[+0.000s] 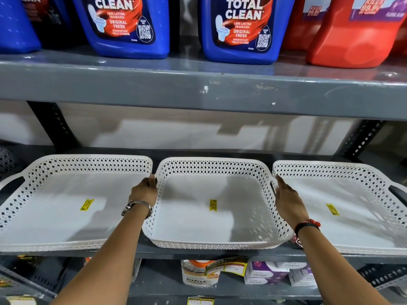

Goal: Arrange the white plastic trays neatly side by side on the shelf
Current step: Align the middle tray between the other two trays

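Three white perforated plastic trays stand in a row on the grey shelf (198,252). The left tray (55,216) and the right tray (352,194) flank the middle tray (211,227), which looks like a small stack. Each carries a yellow price sticker. My left hand (144,191), with a wristwatch, grips the middle tray's left side handle. My right hand (288,201), with a black and red wristband, holds its right side handle. The fingertips of both hands are hidden behind the tray walls.
Above runs a grey shelf edge (198,93) bearing blue toilet cleaner jugs (240,27) and red jugs (356,34). Slotted uprights (52,124) stand behind the trays. Below the tray shelf sit a bottle (199,274) and small boxes (271,274).
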The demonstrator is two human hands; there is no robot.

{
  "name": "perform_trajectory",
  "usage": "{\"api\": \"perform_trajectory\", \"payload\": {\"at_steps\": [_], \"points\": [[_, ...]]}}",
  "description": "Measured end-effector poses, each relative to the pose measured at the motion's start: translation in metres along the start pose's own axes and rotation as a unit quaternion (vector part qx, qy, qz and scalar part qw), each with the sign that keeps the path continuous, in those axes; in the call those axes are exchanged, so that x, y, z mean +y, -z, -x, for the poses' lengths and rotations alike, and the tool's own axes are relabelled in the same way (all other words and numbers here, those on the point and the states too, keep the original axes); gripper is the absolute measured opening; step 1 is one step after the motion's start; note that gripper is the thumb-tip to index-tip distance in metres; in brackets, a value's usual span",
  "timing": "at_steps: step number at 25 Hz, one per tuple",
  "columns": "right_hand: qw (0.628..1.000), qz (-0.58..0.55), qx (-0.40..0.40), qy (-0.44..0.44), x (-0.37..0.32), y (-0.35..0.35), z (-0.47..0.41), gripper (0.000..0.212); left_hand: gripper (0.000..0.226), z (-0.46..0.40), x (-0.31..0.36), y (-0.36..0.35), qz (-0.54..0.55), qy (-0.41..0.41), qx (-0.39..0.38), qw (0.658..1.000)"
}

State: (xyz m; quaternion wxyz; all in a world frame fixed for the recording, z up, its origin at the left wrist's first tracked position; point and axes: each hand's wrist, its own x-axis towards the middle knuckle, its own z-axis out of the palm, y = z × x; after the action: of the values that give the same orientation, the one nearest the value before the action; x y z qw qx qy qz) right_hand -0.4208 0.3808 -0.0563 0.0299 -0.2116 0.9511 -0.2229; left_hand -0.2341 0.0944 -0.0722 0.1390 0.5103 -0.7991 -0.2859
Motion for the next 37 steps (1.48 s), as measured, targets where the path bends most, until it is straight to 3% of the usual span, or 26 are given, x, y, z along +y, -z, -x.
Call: {"api": "perform_trajectory", "payload": {"at_steps": [11, 37], "points": [[1.000, 0.003, -0.002, 0.003, 0.001, -0.002, -0.003, 0.051, 0.054, -0.002, 0.004, 0.004, 0.020, 0.022, -0.022, 0.999], [0.999, -0.033, -0.002, 0.020, 0.003, 0.002, -0.008, 0.047, 0.053, -0.007, -0.003, -0.008, -0.045, -0.021, 0.032, 0.998]]}}
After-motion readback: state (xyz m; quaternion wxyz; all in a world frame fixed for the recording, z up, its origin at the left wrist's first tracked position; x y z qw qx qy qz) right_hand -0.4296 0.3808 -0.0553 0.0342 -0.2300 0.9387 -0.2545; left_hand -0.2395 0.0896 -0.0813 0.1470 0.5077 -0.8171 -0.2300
